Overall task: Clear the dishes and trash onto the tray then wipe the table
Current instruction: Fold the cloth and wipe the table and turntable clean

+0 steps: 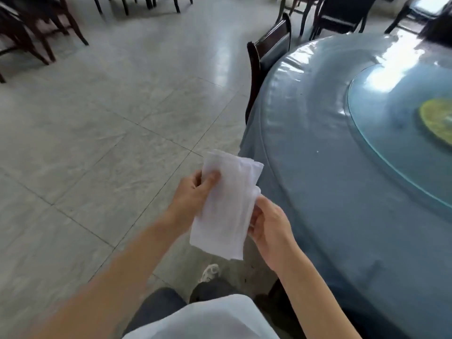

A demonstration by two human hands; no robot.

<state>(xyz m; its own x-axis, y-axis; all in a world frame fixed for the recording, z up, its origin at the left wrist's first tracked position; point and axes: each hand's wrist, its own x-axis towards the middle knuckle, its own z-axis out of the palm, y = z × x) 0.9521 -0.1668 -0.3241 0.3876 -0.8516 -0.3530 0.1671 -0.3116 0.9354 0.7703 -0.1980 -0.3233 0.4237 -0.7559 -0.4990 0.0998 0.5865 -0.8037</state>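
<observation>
- Nearest of all, at six o'clock, a pale apron [210, 321] covers the person's front, with dark trousers and a light shoe [209, 272] showing past it on the tiled floor [102, 133].
- Left hand [193, 194], just below centre toward seven o'clock: its grip is closed on the upper left edge of a folded white cloth [226, 204], the thumb pressed across the front face and the fingers curled behind.
- That cloth hangs in the air between the two hands, over the floor and just beside the counter's near edge, not touching it.
- Right hand [270, 227], toward five o'clock: its grip pinches the cloth's right edge about halfway down.
- Dark wooden chairs [36, 28] stand at ten to twelve o'clock; another chair [267, 50] is pushed against the counter at one o'clock.
- Round counter [325, 148] at three o'clock, under a glossy blue-grey cover, carries a glass turntable [391, 118] with a yellow-green mat [437, 118] at its middle.
</observation>
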